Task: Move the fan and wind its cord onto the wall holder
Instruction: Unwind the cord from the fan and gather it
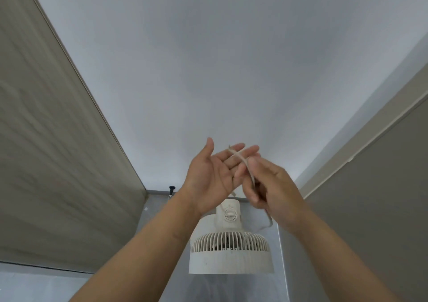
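Note:
A cream fan (231, 248) hangs high on the wall below the ceiling, its slatted grille facing down and a round dial on its neck. Both my arms reach up above it. My left hand (213, 176) is held flat with straight fingers, and the pale cord (243, 160) lies crossed over its fingertips. My right hand (266, 183) pinches the cord just below that crossing. The cord runs down behind my right wrist and reappears near the fan's neck (268, 220). The wall holder is hidden behind my hands.
A beige cabinet side (58, 139) rises on the left and a grey-brown panel (370, 209) on the right, with white ceiling (208, 58) between. A small black knob (172, 188) sticks out at the wall's top, left of the fan.

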